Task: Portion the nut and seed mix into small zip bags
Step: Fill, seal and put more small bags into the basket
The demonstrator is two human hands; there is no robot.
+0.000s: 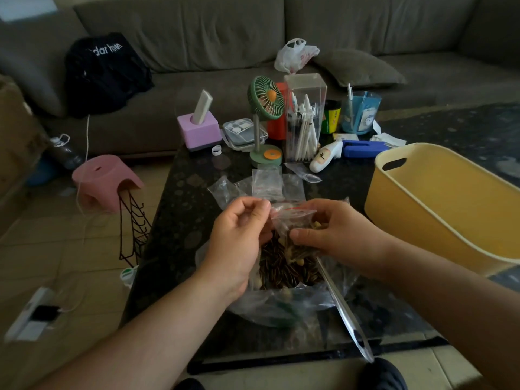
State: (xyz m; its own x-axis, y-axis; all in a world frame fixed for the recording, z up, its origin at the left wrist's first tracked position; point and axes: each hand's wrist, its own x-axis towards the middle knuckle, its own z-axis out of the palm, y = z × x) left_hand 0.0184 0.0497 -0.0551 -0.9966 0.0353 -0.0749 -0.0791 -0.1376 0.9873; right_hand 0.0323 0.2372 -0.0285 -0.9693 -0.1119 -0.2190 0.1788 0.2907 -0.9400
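- Now pinching top edge of small zip bag point(292, 220), left hand point(239, 237) fingers curled.
- Gripping bag's side, right hand point(334, 229), thumb pressed on front.
- Below fingers: nut and seed mix point(284, 268).

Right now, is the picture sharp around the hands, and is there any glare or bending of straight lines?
Head view: the left hand and the small zip bag it pinches are slightly motion-blurred; the right hand looks sharper; the room is dim, with only soft glare on the table; wide-angle bending curves the sofa edges.
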